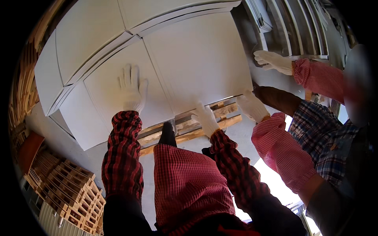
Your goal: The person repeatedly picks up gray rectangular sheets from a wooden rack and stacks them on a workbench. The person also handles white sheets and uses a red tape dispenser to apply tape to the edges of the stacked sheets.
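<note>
Large white flat sheets, perhaps cardboard, lie in front of me in stacks on a wooden pallet (188, 126). My left hand (132, 89), in a white glove, rests flat on the left near sheet (108, 74) with its fingers spread. Farther right, my gloved right hand (206, 118) is at the near edge of the right sheet (199, 55), thumb apart from the fingers; its fingertips are slightly blurred. Beside it, a co-worker's gloved hand (252, 106) touches that sheet's right corner. The co-worker's other gloved hand (273, 61) reaches out beyond the right side.
More white sheets (88, 33) lie behind the near ones. Stacked wooden pallets (75, 192) stand at the lower left, with others (27, 78) along the far left. Upper right, a slatted rack or pallet (295, 27) holds pale pieces. The co-worker stands close on my right.
</note>
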A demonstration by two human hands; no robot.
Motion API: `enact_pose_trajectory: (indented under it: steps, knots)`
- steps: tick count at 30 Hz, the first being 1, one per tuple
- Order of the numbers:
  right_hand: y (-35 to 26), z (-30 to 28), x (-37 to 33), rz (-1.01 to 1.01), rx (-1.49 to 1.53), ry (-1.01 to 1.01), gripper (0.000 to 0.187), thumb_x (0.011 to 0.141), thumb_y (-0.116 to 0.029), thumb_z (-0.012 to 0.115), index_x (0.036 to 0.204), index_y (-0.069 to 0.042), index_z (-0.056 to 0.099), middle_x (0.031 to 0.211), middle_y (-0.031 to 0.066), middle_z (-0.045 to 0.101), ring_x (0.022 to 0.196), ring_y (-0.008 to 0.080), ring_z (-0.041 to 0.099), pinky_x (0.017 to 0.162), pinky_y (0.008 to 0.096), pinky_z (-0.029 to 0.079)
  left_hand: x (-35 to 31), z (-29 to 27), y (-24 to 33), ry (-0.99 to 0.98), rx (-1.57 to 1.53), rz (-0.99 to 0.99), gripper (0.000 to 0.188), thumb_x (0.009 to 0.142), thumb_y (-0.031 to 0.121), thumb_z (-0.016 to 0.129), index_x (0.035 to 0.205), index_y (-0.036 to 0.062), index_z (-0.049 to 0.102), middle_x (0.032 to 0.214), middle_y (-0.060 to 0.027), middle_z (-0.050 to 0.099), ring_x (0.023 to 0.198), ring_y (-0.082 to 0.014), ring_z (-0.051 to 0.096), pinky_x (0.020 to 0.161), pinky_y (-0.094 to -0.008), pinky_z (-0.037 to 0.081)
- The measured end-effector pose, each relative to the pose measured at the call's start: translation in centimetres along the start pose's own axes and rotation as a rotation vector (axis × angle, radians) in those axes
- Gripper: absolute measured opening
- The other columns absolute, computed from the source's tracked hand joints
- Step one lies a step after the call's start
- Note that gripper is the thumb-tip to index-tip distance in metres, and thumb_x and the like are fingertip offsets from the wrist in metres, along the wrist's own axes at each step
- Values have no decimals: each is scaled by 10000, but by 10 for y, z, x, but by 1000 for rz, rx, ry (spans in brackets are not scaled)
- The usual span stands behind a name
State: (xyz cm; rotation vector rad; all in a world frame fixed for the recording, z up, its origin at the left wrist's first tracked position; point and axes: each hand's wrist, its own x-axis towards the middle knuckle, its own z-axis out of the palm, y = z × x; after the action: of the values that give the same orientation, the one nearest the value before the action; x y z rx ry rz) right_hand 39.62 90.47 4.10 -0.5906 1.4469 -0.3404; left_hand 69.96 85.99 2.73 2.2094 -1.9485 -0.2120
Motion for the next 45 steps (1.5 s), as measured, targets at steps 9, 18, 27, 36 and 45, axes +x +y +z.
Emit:
enact_pose_trajectory:
  steps: [9,18,27,36,45]
  knots:
    - [58,-204,-216,248,-293,-14,561,947,-414,621,1348,-21,606,1010,36,669,843,140,601,690,292,488,-49,-28,165,-435,-509,-331,524,1004,398,474,1378,41,562,1344,-234,609,1251,-401,571,1087,-452,423]
    - [186,-365,-310,444,-54,283,379,911,-423,617,1137,-123,670,943,-13,648,804,135,622,644,323,479,-177,-96,462,-1251,-821,411,452,1038,370,441,1311,49,605,1306,-176,633,1212,-344,587,1051,-407,433]
    - [222,-404,-264,17,27,355,379,903,-421,587,1107,-111,660,946,-16,632,803,132,605,678,314,476,-103,-126,518,-849,-405,590,512,1006,468,462,1294,79,627,1300,-162,651,1227,-358,587,1044,-439,449]
    - [105,-463,-268,7,-68,348,393,929,-367,558,1073,-35,711,947,64,707,856,151,648,720,314,526,-22,-35,429,-713,-819,-90,532,1030,429,480,1326,9,616,1318,-139,660,1253,-270,591,1066,-373,435]
    - [-1,-637,-195,18,552,328,412,996,-341,582,1352,-136,578,964,5,626,747,152,615,581,279,452,40,41,407,-1148,-694,-476,371,934,442,557,911,82,647,756,-38,608,598,-181,535,526,-362,396]
